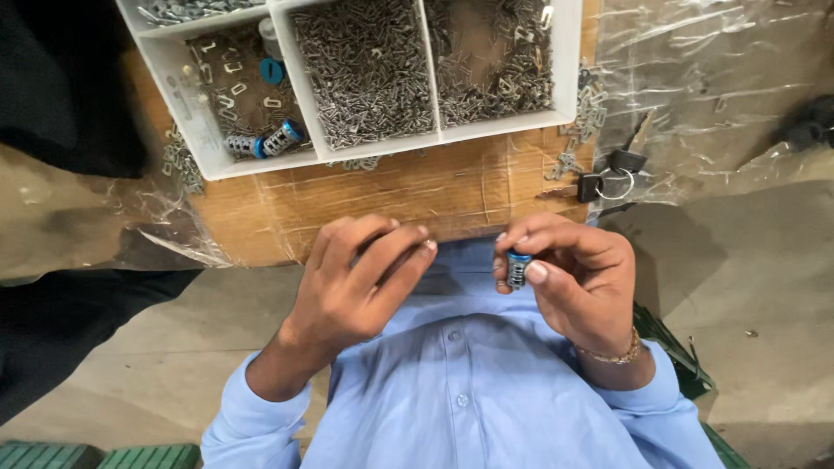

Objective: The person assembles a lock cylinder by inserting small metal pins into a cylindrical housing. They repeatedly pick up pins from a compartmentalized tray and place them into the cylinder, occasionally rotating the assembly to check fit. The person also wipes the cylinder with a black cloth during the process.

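Note:
My right hand pinches a small metal cylinder with a blue end between thumb and fingers, held upright above my light blue shirt. My left hand is a little to its left, fingers curled inward with the tips pressed together; whether anything small lies between them is hidden. Both hands hover at the near edge of a cardboard-covered bench. A white divided tray lies beyond them, with two more blue-ended cylinders in its left compartment.
The tray's middle compartment and right compartment hold heaps of small metal pins and clips. Loose clips lie around the tray. Black-headed keys on a ring rest at the right on crinkled plastic sheeting. A dark sleeve is at left.

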